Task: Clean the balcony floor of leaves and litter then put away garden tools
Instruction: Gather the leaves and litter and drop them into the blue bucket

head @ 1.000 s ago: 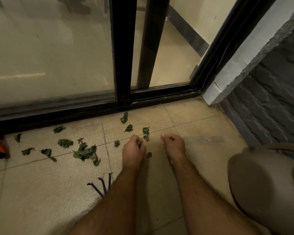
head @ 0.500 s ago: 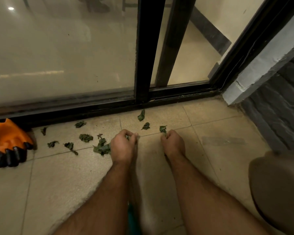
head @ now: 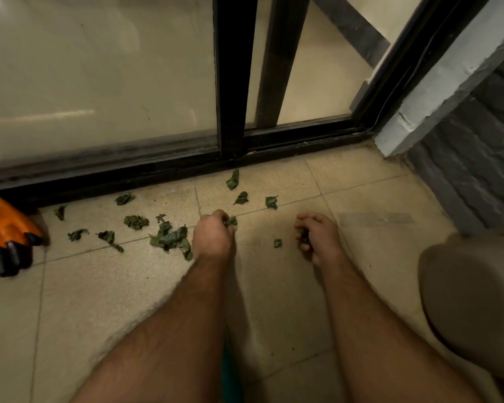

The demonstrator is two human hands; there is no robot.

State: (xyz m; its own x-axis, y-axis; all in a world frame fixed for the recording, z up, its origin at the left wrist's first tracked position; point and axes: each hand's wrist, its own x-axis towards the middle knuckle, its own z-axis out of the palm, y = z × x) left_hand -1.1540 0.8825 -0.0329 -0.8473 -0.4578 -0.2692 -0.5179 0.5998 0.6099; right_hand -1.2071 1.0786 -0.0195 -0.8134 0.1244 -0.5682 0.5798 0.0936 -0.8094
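Down on the tiles, the left hand (head: 213,238) and right hand (head: 317,237) each close their grip around leaves (head: 170,239).

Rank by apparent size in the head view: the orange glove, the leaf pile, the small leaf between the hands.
1. Orange glove, cut off by the frame edge
2. Leaf pile
3. Small leaf

The glove lies no nearer than the leaves, so the order holds.

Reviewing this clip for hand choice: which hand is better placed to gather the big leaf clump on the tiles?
Probably the left hand: the leaf clump lies just beside it, while the right hand is farther off and already grips leaves.
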